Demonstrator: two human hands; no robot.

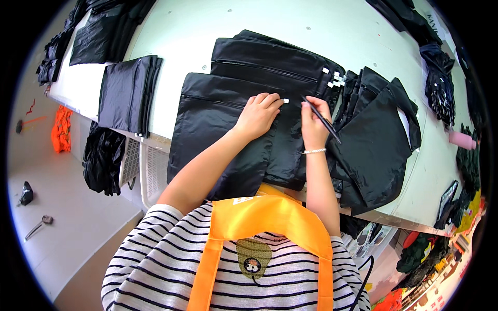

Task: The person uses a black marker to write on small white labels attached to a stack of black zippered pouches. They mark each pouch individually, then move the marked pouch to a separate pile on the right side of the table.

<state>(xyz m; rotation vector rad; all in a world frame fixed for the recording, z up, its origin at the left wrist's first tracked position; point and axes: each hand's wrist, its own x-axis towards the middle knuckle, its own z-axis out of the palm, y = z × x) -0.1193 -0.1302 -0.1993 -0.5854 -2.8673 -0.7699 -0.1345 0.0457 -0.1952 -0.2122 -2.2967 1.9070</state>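
In front of me lies a glossy black fabric panel (218, 116) with a zipper across its upper part and a small white tag (286, 101) at its right edge. My left hand (259, 113) rests on this panel, fingers laid on the fabric, fingertips beside the tag. A slim black pen (329, 126) is held in my right hand (315, 119), just right of the tag, its fingers closed round it. Behind, partly covered, a stack of similar black zippered panels (264, 57) shows several white tags (335, 80) at its right edge.
Crumpled black fabric pieces (381, 140) lie to my right, overhanging the table's front edge. Another black pile (124, 96) sits at the left edge of the white table (270, 15). A pink thread cone (460, 140) stands far right. Below the left edge is a white plastic crate (155, 171).
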